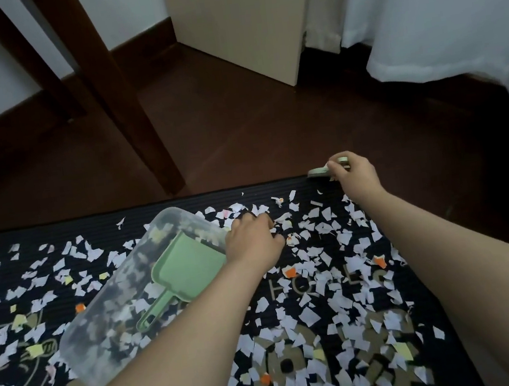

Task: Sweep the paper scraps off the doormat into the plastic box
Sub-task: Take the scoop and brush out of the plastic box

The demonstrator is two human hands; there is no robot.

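Head view: barely begun (scraps everywhere). Your right grip [354, 176] pinches a green brush [318, 171] at the doormat's [89, 227] far edge. Your left grip [253, 241] curls on the tilted plastic box [83, 354], dustpan [189, 269] inside. Nearly all the paper scraps [336, 305] are left to sweep.

Two bare forearms, bare left hand [254, 241], bare right hand [356, 177]

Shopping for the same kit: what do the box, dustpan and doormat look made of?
Box: translucent, slightly frosted plastic; scraps show through it. Dustpan: smooth matte green plastic, apparently moulded in one piece. Doormat: dark, ribbed, printed; rubber or synthetic pile, unclear which.
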